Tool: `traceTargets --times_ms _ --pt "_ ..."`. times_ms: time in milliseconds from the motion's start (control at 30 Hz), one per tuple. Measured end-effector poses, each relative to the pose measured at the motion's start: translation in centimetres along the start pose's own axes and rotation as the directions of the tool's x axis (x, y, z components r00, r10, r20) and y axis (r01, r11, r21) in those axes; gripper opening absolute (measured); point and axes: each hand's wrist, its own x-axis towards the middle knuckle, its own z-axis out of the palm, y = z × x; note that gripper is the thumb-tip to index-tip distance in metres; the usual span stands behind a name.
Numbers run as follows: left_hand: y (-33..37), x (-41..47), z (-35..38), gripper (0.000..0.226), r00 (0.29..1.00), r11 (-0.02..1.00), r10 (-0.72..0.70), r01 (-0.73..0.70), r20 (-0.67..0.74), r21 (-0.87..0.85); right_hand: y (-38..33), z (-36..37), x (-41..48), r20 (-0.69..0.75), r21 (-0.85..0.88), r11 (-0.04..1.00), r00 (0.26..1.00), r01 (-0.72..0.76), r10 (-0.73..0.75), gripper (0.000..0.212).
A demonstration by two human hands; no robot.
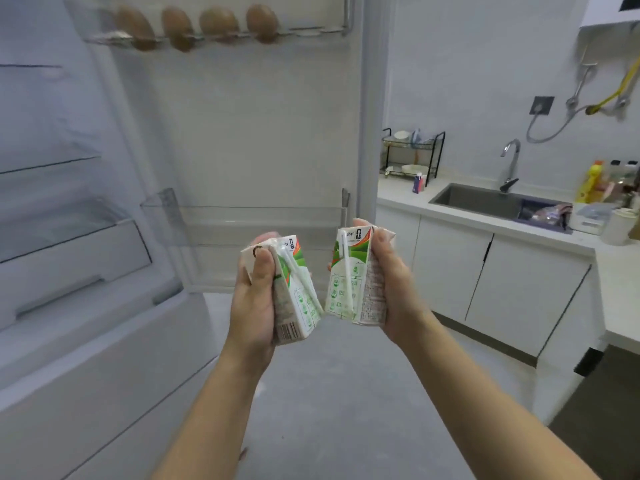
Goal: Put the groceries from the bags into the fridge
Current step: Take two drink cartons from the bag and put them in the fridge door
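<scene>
My left hand [254,299] grips a small green-and-white milk carton [298,296] with a straw taped to its side. My right hand [394,289] grips a second, matching milk carton [353,282]. Both cartons are held upright at chest height, close together, just in front of the open fridge door [256,133]. A clear door shelf [263,220] sits right behind the cartons. Several brown eggs [218,22] lie in the door's top rack. The fridge's inner glass shelves [48,161] and a drawer [69,258] show at the left. No bags are in view.
A white counter with a grey sink [485,199] and tap [510,164] runs along the right. A black dish rack [412,154] stands by the wall, and bottles [595,181] stand at the far right. White cabinets [502,289] are below; grey floor [329,393] lies underfoot.
</scene>
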Motion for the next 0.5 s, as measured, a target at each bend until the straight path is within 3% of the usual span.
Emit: traceTargets --times_ms 67,167,333,500 --pt "1.4 1.4 -0.4 0.072 0.987 0.981 0.162 -0.161 0.002 0.109 -0.9 1.1 2.5 0.062 -0.141 0.986 0.995 0.09 -0.082 0.042" --pt "4.3 3.6 -1.7 0.066 0.954 0.928 0.298 -0.301 0.047 0.218 -2.7 2.8 5.9 0.2 -0.175 0.965 0.967 0.194 -0.158 0.042" --pt "10.0 8.8 -3.9 0.081 0.928 0.834 0.345 -0.371 0.139 0.408 -5.1 6.3 11.4 0.335 -0.263 0.919 0.921 0.293 -0.198 0.075" --pt "14.8 15.7 -6.5 0.069 0.935 0.667 0.307 -0.343 0.175 0.661 -4.8 9.7 16.9 0.356 -0.542 0.685 0.871 0.487 -0.338 0.093"
